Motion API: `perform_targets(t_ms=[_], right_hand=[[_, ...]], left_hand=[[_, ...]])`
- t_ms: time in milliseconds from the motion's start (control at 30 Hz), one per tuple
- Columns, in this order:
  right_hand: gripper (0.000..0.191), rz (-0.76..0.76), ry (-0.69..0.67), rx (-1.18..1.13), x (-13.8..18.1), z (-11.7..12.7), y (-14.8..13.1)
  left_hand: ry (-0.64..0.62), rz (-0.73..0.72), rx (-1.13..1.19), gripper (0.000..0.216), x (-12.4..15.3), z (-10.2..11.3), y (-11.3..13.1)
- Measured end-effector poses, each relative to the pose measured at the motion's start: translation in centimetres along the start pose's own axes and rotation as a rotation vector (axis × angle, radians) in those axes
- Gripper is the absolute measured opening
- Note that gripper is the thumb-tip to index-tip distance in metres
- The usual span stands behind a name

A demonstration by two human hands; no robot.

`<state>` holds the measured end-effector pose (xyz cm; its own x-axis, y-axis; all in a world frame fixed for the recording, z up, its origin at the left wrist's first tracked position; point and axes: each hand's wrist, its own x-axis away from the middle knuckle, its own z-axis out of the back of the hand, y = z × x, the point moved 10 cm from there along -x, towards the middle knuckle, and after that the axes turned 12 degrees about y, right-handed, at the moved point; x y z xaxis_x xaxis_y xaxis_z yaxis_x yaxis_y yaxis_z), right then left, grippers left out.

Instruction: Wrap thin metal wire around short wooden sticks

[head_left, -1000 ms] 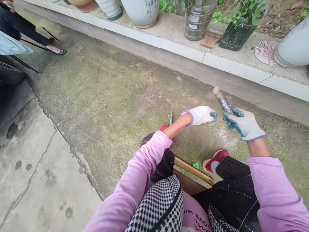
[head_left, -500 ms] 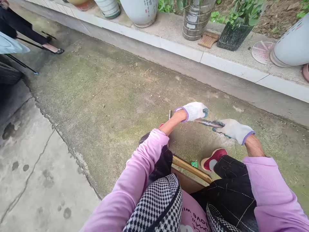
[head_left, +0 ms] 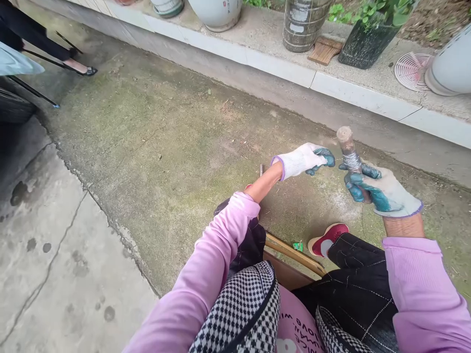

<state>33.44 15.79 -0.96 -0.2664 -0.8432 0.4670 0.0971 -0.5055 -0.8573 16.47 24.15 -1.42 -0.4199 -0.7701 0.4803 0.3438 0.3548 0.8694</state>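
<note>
My right hand (head_left: 379,192), in a white glove with teal-coated fingers, is closed round a short stick-like handle (head_left: 348,151) with wire wound about it, held nearly upright. My left hand (head_left: 303,160), gloved the same way, hovers just left of the handle with its fingers curled and pinched; I cannot make out anything in them. Both hands are above the mossy concrete ground (head_left: 176,147), over a pale scuffed patch (head_left: 340,206). A thin metal rod (head_left: 261,170) lies on the ground behind my left wrist.
I sit on a low wooden seat (head_left: 290,255), red shoes (head_left: 326,239) on the ground. A raised kerb (head_left: 331,86) carries pots (head_left: 366,41), a wooden block (head_left: 325,50) and a round plastic grate (head_left: 411,71). Another person's foot (head_left: 83,69) shows far left.
The handle lay level between both hands half a second ago; my right hand has now swung it upright and moved right. My left hand has let go and risen slightly.
</note>
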Motion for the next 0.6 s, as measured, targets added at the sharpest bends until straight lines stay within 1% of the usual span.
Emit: perform_targets(t_ms=[67, 133, 233, 333, 400, 500, 533, 600], right_hand=[[0.055, 0.019, 0.072, -0.044, -0.4, 0.2, -0.1], [0.054, 0.005, 0.107, -0.074, -0.9, 0.1, 0.2], [0.056, -0.030, 0.144, -0.100, -1.7, 0.1, 0.9], [0.058, -0.027, 0.180, -0.072, -2.5, 0.2, 1.6], [0.059, -0.016, 0.194, -0.034, -3.0, 0.4, 2.2], [0.058, 0.014, 0.203, 0.056, -3.9, 1.0, 3.3], [0.056, 0.037, 0.208, 0.118, -4.2, 1.4, 3.6], [0.047, 0.123, 0.193, 0.332, -4.9, 1.7, 3.6]], left_hand=[[-0.028, -0.006, -0.022, 0.013, 0.4, -0.6, 0.0], [-0.075, -0.049, -0.058, 0.016, 0.9, -1.3, 0.1], [-0.125, -0.183, -0.172, 0.033, 1.4, -2.3, 0.7], [-0.087, -0.233, -0.322, 0.046, 1.5, -2.5, 0.7], [-0.072, -0.235, -0.378, 0.046, 1.4, -2.7, 0.4], [-0.084, -0.266, -0.428, 0.041, 1.3, -3.3, 0.2], [-0.097, -0.272, -0.448, 0.040, 1.3, -3.5, 0.1], [-0.120, -0.285, -0.494, 0.039, 1.1, -3.7, -0.3]])
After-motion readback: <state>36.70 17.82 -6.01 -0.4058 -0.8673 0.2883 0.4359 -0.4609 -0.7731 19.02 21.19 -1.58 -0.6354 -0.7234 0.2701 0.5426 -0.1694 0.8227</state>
